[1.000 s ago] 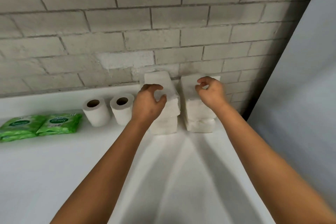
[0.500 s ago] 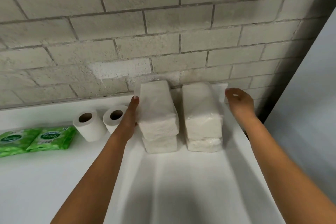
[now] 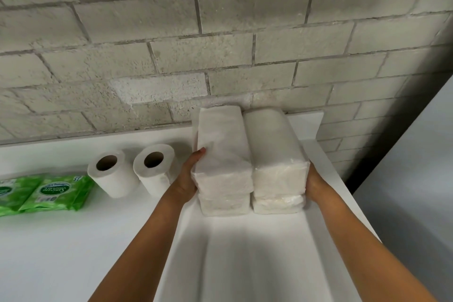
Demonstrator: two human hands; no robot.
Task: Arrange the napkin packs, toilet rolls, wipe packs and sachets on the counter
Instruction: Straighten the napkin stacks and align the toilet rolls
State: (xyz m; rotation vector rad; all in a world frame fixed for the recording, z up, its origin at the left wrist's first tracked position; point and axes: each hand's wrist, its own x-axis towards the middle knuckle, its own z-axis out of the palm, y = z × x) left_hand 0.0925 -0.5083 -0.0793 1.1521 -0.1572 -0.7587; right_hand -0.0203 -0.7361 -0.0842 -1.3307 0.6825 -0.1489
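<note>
Your left hand (image 3: pixel 188 176) and right hand (image 3: pixel 312 182) press flat on the outer sides of the 2 napkin stacks (image 3: pixel 250 154), squeezed between them, long sides pointing at the table's (image 3: pixel 73 240) back edge.

Both napkin stacks (image 3: pixel 250 154) now touching, left hand (image 3: pixel 187 179) and right hand (image 3: pixel 315 182) against their outer sides.

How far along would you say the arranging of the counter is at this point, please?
Largely done: two wipe packs lie side by side, with two toilet rolls upright in line next to them. In hand: the left hand and right hand press two stacks of napkin packs together against the wall. Left: no sachets show on the counter.
</note>
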